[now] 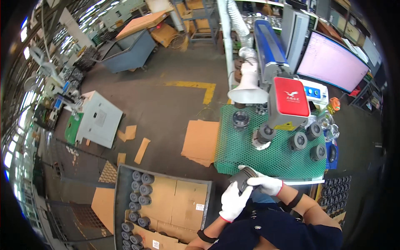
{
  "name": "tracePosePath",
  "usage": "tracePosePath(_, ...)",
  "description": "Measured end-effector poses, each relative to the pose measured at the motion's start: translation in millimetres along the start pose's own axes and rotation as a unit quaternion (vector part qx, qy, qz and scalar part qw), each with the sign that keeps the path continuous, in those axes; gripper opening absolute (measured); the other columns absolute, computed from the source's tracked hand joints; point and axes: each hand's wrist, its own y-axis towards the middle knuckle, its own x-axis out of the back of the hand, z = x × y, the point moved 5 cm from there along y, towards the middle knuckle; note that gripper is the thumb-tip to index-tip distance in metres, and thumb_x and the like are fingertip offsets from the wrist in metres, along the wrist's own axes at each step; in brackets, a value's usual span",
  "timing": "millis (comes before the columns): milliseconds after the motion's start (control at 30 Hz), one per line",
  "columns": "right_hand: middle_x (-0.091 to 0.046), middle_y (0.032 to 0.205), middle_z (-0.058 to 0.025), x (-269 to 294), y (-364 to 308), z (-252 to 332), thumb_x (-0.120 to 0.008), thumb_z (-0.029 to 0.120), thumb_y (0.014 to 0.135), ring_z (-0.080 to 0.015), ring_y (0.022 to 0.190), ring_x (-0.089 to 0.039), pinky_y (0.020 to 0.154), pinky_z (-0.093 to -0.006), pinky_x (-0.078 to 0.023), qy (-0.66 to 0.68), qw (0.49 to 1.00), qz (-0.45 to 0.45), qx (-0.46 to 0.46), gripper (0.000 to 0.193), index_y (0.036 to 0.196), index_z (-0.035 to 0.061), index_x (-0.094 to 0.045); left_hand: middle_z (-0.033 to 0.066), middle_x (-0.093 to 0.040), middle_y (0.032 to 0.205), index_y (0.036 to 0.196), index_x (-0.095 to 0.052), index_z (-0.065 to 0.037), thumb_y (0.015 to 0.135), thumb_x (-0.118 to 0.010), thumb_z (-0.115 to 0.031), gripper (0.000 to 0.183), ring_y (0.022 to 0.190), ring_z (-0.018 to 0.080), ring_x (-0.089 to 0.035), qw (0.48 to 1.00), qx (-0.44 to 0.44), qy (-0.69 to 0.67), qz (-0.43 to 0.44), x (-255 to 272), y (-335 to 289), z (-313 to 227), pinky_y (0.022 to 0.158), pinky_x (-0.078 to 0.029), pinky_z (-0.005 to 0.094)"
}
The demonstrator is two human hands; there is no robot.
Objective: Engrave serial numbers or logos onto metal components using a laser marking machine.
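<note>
Standing machine: marking head with red panel (pixel 291 96) over the green-meshed surface (pixel 233 154).
Bin: dark tray (pixel 118 196) at lower left, lined with cardboard, rows of grey round parts (pixel 139 193) along its left wall.
Surface parts: several grey round pieces (pixel 298 141) beneath the head.
Held part: dark grey cylinder (pixel 241 180) just before the surface's near edge.
Left hand (pixel 233 202): white-gloved, fingers clasped under the cylinder.
Right hand (pixel 266 183): white-gloved, fingers closed on its top.

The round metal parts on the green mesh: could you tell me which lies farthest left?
The dark ring-shaped part near the mesh's upper left corner; the others lie nearer the red-fronted machine head.
</note>
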Motion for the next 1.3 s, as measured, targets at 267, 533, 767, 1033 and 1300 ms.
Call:
tracePosePath(267, -0.070, 0.120, -0.0134, 137, -72, -58, -0.069, 0.038, 0.093, -0.0307, 0.108, -0.069, 0.084, -0.0509, -0.058, 0.251, 0.943, -0.218, -0.008, 0.047, 0.128, 0.0069, -0.061, 0.0173, -0.065, 0.129, 0.132, -0.060, -0.005, 0.087, -0.067, -0.052, 0.065, 0.115, 0.0344, -0.065, 0.935, -0.155, 0.259, 0.185, -51, 140, -28, 0.099, -0.051, 0.0448)
tracePosePath(533, -0.069, 0.122, -0.0157, 162, -116, -40, -0.073, 0.024, 0.090, -0.0291, 0.111, -0.069, 0.094, -0.0447, -0.058, 0.237, 0.929, -0.284, 0.017, 0.053, 0.135, 0.0016, -0.054, 0.0186, -0.055, 0.129, 0.137, -0.051, -0.008, 0.073, -0.084, -0.038, 0.078, 0.113, 0.0381, -0.058, 0.934, -0.239, -0.238, 0.119, -177, 262, -38, 0.096, -0.051, 0.0450)
tracePosePath(767, -0.064, 0.129, -0.0174, 168, -56, 72, -0.085, 0.033, 0.075, -0.0307, 0.123, -0.060, 0.105, -0.0426, -0.048, -0.371, 0.830, -0.380, 0.170, 0.075, 0.138, 0.0058, -0.054, 0.0167, -0.059, 0.125, 0.145, -0.047, -0.003, 0.071, -0.090, -0.026, 0.089, 0.113, 0.0263, -0.060, 0.975, -0.049, -0.216, 0.009, -113, 257, 1, 0.098, -0.050, 0.0382)
tracePosePath(1033, -0.062, 0.133, -0.0104, 113, 44, 146, -0.062, 0.049, 0.097, -0.0276, 0.127, -0.056, 0.115, -0.0424, -0.042, -0.462, 0.867, -0.188, 0.016, 0.060, 0.140, 0.0087, -0.053, 0.0172, -0.055, 0.134, 0.148, -0.041, 0.001, 0.081, -0.076, -0.001, 0.076, 0.120, 0.0269, -0.060, 0.871, 0.163, -0.462, -0.030, -17, 98, 101, 0.103, -0.052, 0.0380)
tracePosePath(1300, -0.044, 0.144, -0.0222, 208, 65, 112, -0.087, 0.030, 0.071, -0.0389, 0.134, -0.045, 0.113, -0.0481, -0.039, -0.654, 0.683, -0.273, 0.174, 0.095, 0.148, 0.0070, -0.036, 0.0159, -0.069, 0.112, 0.134, -0.049, -0.002, 0.081, -0.080, -0.001, 0.062, 0.094, 0.0273, -0.072, 0.787, 0.311, -0.524, -0.096, 15, -10, 178, 0.082, -0.062, 0.0406)
